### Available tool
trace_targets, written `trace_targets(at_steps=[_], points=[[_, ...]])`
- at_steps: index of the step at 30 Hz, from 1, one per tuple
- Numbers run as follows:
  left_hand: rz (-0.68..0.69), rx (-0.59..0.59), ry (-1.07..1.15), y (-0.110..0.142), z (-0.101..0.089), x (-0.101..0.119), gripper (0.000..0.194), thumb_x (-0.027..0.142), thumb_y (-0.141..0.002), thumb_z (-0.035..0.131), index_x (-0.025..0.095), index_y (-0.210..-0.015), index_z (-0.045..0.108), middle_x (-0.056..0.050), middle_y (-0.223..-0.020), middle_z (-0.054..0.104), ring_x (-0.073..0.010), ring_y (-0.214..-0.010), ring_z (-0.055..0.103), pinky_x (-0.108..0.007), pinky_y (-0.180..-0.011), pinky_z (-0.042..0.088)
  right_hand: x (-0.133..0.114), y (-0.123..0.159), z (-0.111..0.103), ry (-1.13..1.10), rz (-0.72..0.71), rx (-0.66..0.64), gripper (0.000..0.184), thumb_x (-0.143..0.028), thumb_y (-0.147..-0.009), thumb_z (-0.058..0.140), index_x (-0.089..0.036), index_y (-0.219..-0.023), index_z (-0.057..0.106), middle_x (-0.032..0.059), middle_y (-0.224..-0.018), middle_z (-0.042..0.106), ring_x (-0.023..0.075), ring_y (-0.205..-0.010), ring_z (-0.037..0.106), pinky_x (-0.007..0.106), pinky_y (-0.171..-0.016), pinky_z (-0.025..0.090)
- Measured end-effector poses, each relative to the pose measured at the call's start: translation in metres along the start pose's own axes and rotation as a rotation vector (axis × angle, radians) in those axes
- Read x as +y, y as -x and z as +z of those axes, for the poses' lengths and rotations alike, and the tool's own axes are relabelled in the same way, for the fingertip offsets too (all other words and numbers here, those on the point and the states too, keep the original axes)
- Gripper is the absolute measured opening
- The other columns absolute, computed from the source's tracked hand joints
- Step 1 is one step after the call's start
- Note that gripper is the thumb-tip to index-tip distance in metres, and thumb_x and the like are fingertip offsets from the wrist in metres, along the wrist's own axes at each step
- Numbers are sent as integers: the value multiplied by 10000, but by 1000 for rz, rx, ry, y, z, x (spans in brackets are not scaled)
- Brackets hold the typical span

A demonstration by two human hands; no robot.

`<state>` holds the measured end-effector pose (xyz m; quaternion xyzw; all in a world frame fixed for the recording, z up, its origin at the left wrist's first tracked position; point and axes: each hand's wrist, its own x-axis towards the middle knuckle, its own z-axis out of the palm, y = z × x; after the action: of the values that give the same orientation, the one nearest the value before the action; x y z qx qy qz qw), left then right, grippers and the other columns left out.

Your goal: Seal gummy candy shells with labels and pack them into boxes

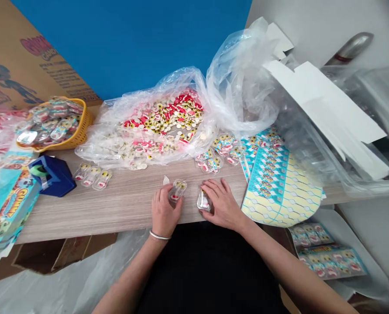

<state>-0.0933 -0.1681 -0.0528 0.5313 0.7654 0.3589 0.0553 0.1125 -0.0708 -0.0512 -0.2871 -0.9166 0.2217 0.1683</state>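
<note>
My left hand (pixel 166 209) is closed round the edge of a small clear plastic pack (pixel 177 191) with yellow eye-shaped and red pieces in it, on the table's front part. Beside it, my right hand (pixel 222 203) curls over a clear plastic shell (pixel 203 199), thumb at the near end and fingers at the far end. Its contents are mostly hidden, with some red and white showing. A small white scrap (pixel 166 179) lies just beyond my left fingers. Several filled packs (pixel 210 162) lie loosely behind my right hand.
An open plastic bag (pixel 168 117) of loose eye and red pieces lies at the back. Filled packs (pixel 92 176) sit near a blue tape dispenser (pixel 52 174); a yellow basket (pixel 83 124) stands behind. Printed card sheets (pixel 279 187) and a clear bin (pixel 338 179) are at right.
</note>
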Motion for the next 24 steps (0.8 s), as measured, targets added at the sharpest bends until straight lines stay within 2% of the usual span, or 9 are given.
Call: trace_targets(at_steps=[2, 3, 7, 9, 11, 14, 17, 20, 24], points=[[-53, 2, 100, -3, -9, 5, 321, 314, -844, 697, 215, -1128, 584, -109, -1173, 667, -281, -1108, 608, -446, -970, 466, 4, 5, -11, -41, 4, 8, 746, -416, -803, 725, -142, -1443, 457, 211, -1505, 484, 356, -1441, 386, 658, -1192, 192], [-103, -33, 183, -4, -14, 10, 306, 338, -848, 697, 221, -1114, 600, -98, -1154, 676, -269, -1075, 621, -429, -951, 473, 5, 6, -17, -77, 22, 37, 747, -439, -822, 718, -149, -1453, 441, 212, -1511, 475, 350, -1444, 386, 657, -1189, 212], [-408, -309, 677, -3, -30, 43, 252, 433, -860, 693, 227, -1000, 656, -54, -964, 713, -217, -886, 646, -366, -858, 493, -2, 6, -49, -301, 121, 228, 647, -430, -907, 660, -201, -1462, 419, 174, -1505, 484, 292, -1408, 450, 554, -1155, 365], [-513, -400, 849, -3, -32, 58, 256, 459, -836, 718, 215, -894, 667, -43, -874, 707, -209, -853, 632, -342, -818, 489, -9, 5, -62, -387, 144, 236, 614, -422, -901, 675, -219, -1437, 455, 152, -1480, 513, 284, -1373, 488, 499, -1117, 425], [-544, -456, 896, -3, -30, 68, 275, 470, -816, 738, 204, -822, 667, -34, -817, 693, -191, -807, 605, -311, -760, 475, -14, 6, -67, -458, 188, 193, 560, -405, -886, 694, -222, -1384, 515, 122, -1354, 617, 269, -1255, 586, 460, -1058, 474], [-517, -533, 838, -2, -21, 68, 304, 495, -809, 733, 200, -804, 662, -16, -747, 667, -151, -693, 552, -273, -655, 439, -19, 13, -61, -592, 332, 150, 369, -353, -903, 659, -217, -1243, 618, 48, -1043, 722, 207, -962, 688, 375, -892, 540], [-474, -595, 688, 0, -11, 60, 339, 537, -817, 697, 202, -780, 655, 9, -630, 609, -131, -565, 487, -261, -550, 374, -21, 24, -45, -682, 489, 151, 215, -323, -902, 624, -205, -1076, 672, 18, -917, 726, 179, -808, 673, 313, -738, 531], [-380, -539, 428, -3, -4, 52, 334, 515, -823, 679, 207, -698, 650, 28, -545, 539, -124, -511, 435, -265, -520, 309, -21, 30, -30, -665, 594, 171, 178, -330, -866, 643, -204, -991, 667, 1, -831, 706, 165, -681, 612, 285, -619, 477], [-212, -431, 177, -16, -1, 52, 325, 420, -820, 686, 212, -593, 584, 42, -492, 474, -117, -490, 399, -277, -547, 265, -19, 25, -18, -605, 645, 189, 201, -328, -858, 643, -210, -1021, 632, -17, -780, 651, 155, -634, 565, 276, -594, 423]])
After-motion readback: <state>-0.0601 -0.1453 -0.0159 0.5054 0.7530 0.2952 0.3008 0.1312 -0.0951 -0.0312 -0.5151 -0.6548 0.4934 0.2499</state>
